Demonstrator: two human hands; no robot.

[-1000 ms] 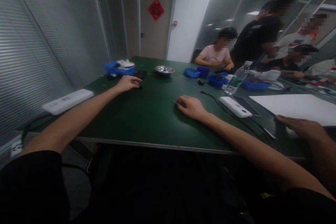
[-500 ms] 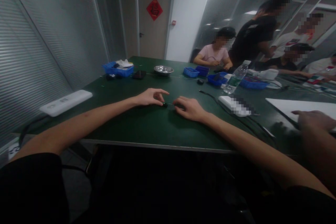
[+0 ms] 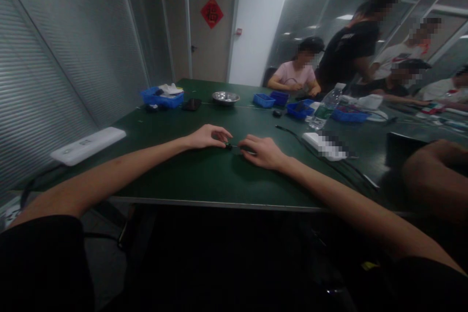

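Note:
My left hand (image 3: 206,136) pinches a small dark green piece (image 3: 228,146) between thumb and fingertips, just above the table. Facing it from the right is my right hand (image 3: 263,151), its fingers curled together around the end of a thin metal rod (image 3: 235,146). The rod points left toward the small piece; whether the two touch is too small to tell. The rest of what the right fingers hold is hidden behind them. Both hands rest low over the green tabletop (image 3: 204,175).
A white power strip (image 3: 89,145) lies at left, another white block (image 3: 321,145) with cables at right. Farther back are a metal bowl (image 3: 225,98), blue trays (image 3: 163,99) and a water bottle (image 3: 326,107). A co-worker's hand (image 3: 435,165) is close on the right.
My hands hold nearly the same pose, the left fingers slightly closer together. At right, the co-worker's hand has moved nearer, and the white sheet there has given way to a dark panel.

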